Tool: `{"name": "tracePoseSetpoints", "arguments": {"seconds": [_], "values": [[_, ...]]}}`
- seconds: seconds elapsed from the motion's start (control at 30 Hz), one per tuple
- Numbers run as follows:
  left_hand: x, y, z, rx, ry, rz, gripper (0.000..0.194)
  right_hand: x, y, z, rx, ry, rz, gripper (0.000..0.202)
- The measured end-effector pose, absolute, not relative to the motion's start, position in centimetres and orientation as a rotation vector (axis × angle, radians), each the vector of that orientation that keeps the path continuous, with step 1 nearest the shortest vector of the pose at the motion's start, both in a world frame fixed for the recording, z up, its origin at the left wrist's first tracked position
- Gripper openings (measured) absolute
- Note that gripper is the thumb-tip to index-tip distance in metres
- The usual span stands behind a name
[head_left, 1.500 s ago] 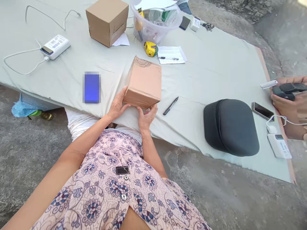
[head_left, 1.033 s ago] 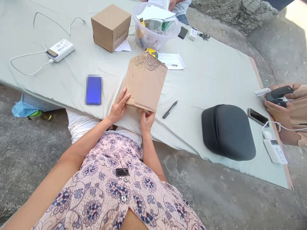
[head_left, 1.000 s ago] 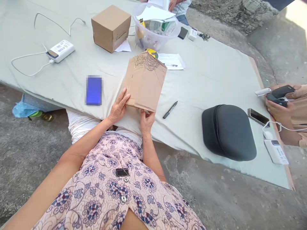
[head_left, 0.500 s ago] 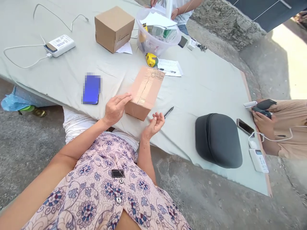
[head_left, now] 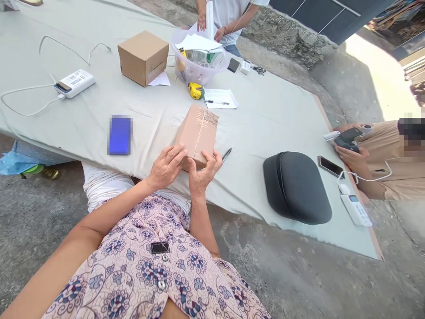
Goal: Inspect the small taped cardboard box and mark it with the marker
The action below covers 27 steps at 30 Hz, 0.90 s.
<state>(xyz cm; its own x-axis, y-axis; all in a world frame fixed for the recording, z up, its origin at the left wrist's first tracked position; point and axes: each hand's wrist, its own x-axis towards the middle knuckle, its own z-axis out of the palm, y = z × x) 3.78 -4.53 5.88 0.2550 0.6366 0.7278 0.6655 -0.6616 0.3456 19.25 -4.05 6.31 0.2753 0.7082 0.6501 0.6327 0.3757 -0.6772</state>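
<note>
A small closed cardboard box (head_left: pixel 198 133) lies on the cloth-covered table in front of me, with clear tape along its top seam and a scribbled dark mark near its far end. My left hand (head_left: pixel 168 165) is closed on the near left edge, its fingertips on the top. At the near right corner, my right hand (head_left: pixel 204 173) grips the box, thumb at the front edge and fingers bent over the side. Most of the front face is hidden by both hands. A black pen (head_left: pixel 226 155) lies just right of the box.
Beyond the box are a yellow tape measure (head_left: pixel 195 91), a paper with a pen (head_left: pixel 221 98), a filled plastic tub (head_left: pixel 195 73) and another cardboard box (head_left: pixel 142 57). A phone (head_left: pixel 120 135) and power bank (head_left: pixel 75 83) lie left, a black case (head_left: pixel 297 188) right. Two other people sit around the table.
My right hand has moved left and up from beside the box onto its near right corner. My left hand has bent its fingers more over the near edge. The view has shifted slightly.
</note>
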Motion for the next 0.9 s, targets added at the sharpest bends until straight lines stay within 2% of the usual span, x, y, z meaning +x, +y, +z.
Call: {"name": "tracePoseSetpoints", "arguments": {"seconds": [0.23,0.53,0.67,0.77,0.9], "values": [[3.3,-4.0,5.1,-2.497,-1.285,-1.389,0.053,21.0,-4.3,5.2,-1.228,-1.448,0.123,0.035],[3.1,-3.9,5.2,-2.458,-1.231,-1.364,0.061,21.4,-4.9,5.2,-1.24,-1.413,0.204,0.041],[3.1,-4.0,5.4,-2.396,-1.253,-1.483,0.065,20.7,-5.6,5.4,-1.222,-1.397,0.245,0.038],[2.8,-4.1,5.7,-2.365,-1.326,-1.542,0.075,19.9,-6.2,5.5,-1.22,-1.433,0.242,0.036],[2.6,-4.2,5.9,-2.345,-1.437,-1.474,0.097,18.6,-6.9,6.1,-1.216,-1.487,0.252,0.033]]}}
